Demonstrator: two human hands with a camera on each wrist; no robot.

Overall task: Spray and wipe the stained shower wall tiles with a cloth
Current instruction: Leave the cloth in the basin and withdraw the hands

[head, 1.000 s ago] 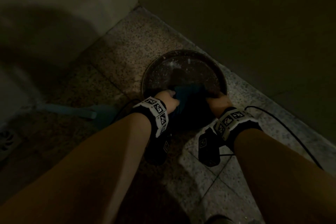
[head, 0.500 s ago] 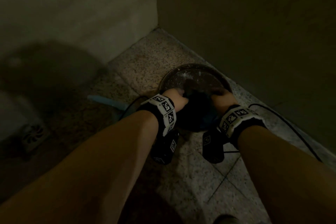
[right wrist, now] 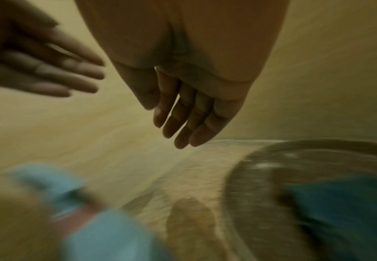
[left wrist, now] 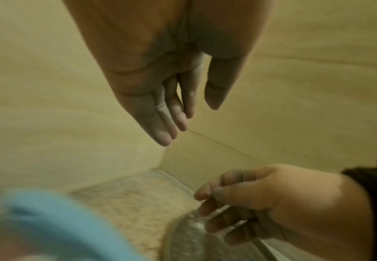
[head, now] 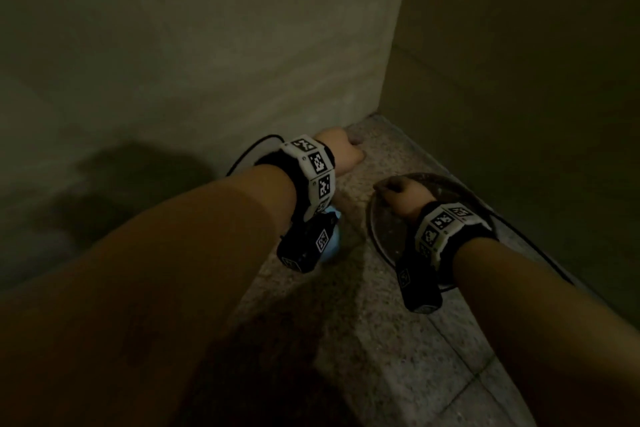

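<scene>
Walls meet at a corner above the speckled floor, where a round basin sits with the teal cloth lying inside it. The right hand hangs just above the basin, fingers straight and loose, its grip holding nothing. The left hand is over the floor near the corner, likewise spread and empty. A blurred light-blue object lies below the left wrist.
</scene>
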